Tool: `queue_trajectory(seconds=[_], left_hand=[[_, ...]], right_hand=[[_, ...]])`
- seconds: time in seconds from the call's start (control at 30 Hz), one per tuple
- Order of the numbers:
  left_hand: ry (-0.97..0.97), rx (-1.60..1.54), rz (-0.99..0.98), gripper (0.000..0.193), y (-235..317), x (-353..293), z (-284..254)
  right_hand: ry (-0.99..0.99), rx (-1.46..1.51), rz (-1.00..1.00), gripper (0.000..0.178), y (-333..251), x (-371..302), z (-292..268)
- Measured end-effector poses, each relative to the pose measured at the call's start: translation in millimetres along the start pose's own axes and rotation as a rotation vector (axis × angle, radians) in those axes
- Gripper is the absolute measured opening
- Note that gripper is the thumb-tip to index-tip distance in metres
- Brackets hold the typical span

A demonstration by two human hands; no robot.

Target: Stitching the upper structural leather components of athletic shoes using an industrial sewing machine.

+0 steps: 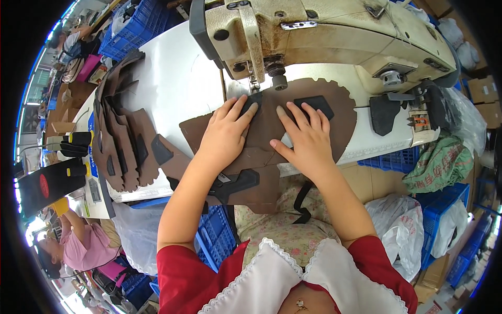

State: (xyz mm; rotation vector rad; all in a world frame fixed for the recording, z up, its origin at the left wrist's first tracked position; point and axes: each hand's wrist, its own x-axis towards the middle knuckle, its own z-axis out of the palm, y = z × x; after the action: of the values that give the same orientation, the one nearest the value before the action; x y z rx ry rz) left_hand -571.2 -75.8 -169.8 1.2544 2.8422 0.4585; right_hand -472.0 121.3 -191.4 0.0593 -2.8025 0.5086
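A large brown leather-like piece (342,112) with a scalloped edge lies under the head of a sewing machine (314,36). Dark patches sit on it, one a five-sided black patch (316,106) right of the needle. My left hand (226,128) presses flat on the brown piece, fingertips at another black patch (253,102) just below the presser foot (254,86). With fingers spread, my right hand (307,133) lies on the piece beside the five-sided patch. Part of the piece hangs over the table's near edge toward my lap, carrying a black patch (243,186).
Stacked brown pieces (117,141) with dark patches lie at the table's left. A loose black piece (384,115) rests at the right end. Blue crates (130,31) and plastic bags (397,225) stand around the table. A person in pink (86,243) sits at the lower left.
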Motion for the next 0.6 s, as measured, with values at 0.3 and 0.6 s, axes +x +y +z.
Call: queue_trajectory(seconds=[0.3,0.6], left_hand=[[0.007,0.036,-0.015,0.058,-5.7,-5.3,-0.4],[-0.002,0.049,-0.015,0.055,-11.5,0.5,-2.1]], right_hand=[[-0.008,-0.003,-0.012,0.064,-7.6,4.7,2.5],[0.001,0.006,-0.023,0.063,-5.3,13.2,5.6]])
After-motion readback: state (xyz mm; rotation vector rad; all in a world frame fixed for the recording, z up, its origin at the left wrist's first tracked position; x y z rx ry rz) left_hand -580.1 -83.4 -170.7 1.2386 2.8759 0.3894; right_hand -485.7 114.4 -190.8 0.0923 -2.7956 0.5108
